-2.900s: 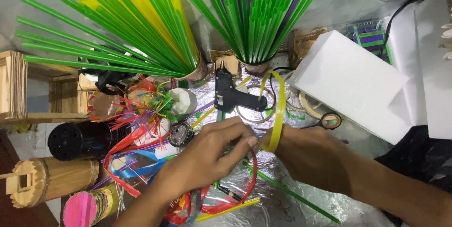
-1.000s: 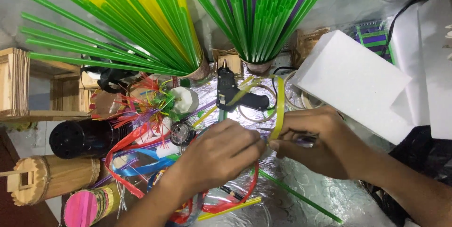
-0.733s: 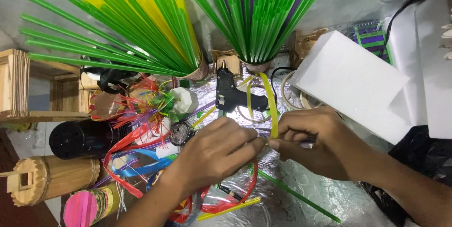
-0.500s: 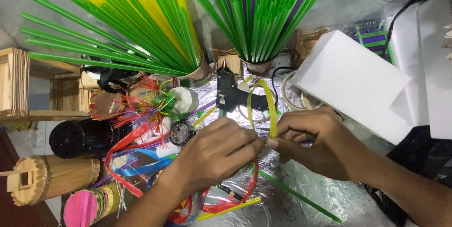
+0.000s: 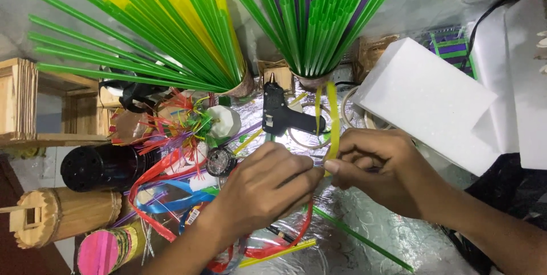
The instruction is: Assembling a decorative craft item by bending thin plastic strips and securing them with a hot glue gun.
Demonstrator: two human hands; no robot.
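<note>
My left hand (image 5: 265,186) and my right hand (image 5: 376,169) meet at the middle of the foil-covered table (image 5: 364,223). Both pinch the base of a yellow flattened straw strip (image 5: 333,118) that stands up in a narrow loop between the fingertips. A red straw loop (image 5: 290,238) curves under my left hand. Just behind the yellow loop lies a black glue gun (image 5: 279,114).
Two cups fan out green, yellow and purple straws (image 5: 171,41) at the back. A white foam block (image 5: 424,101) sits right of my hands. Wooden stick crafts (image 5: 57,215), a black cylinder (image 5: 99,168) and a red-green straw flower (image 5: 185,124) crowd the left. A green straw (image 5: 364,239) lies near.
The yellow loop has narrowed and stood more upright as both hands pinched closer together. My right hand came up from under the strip to grip its base.
</note>
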